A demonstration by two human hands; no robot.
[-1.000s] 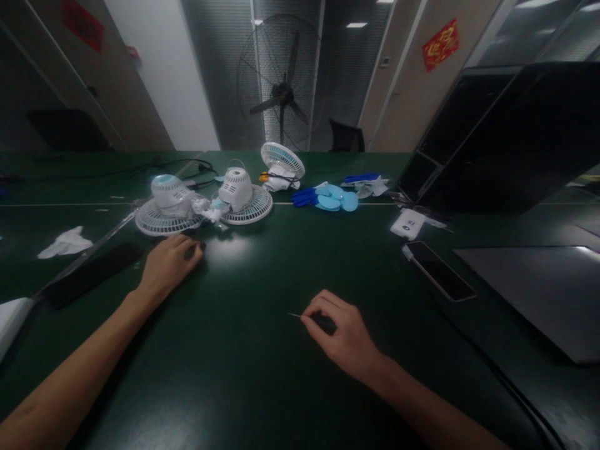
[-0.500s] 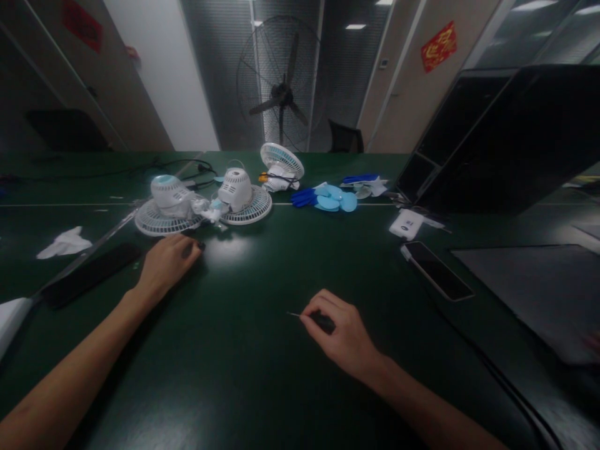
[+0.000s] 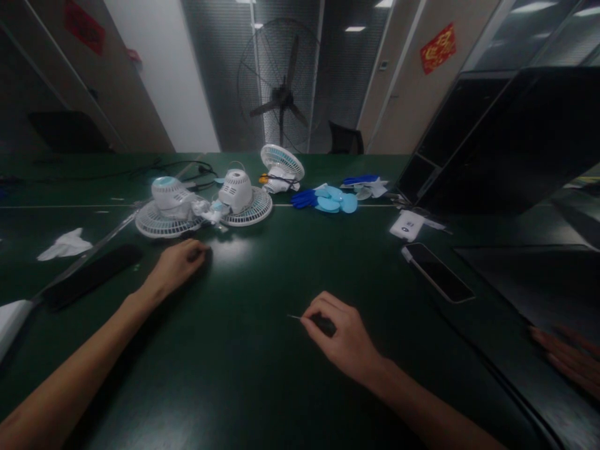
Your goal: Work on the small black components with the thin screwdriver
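My right hand (image 3: 344, 334) is closed in a pinch over the middle of the table, shut on a small screwdriver. The screwdriver's thin metal shaft (image 3: 294, 317) points left from the fingertips; its dark handle is mostly hidden in the palm. My left hand (image 3: 180, 265) rests low over the table with curled fingers, just in front of the small white fans. Something dark shows at its fingers, too unclear to name. Nearest to it lies a face-down fan (image 3: 171, 200); beside that is a second face-down fan (image 3: 239, 197). Another small fan (image 3: 281, 169) sits tilted farther back.
Blue-and-white gloves (image 3: 323, 198) lie behind my right hand. To the right are a phone (image 3: 438, 272), a white box (image 3: 407, 225), a black cable, a dark mat and a large monitor (image 3: 506, 137). Another person's hand (image 3: 569, 359) rests at the right edge. A crumpled tissue (image 3: 65, 244) lies left.
My left hand has shifted slightly right and toward me, away from the fans. My right hand stays almost still with the screwdriver. Another person's hand has come farther into view at right.
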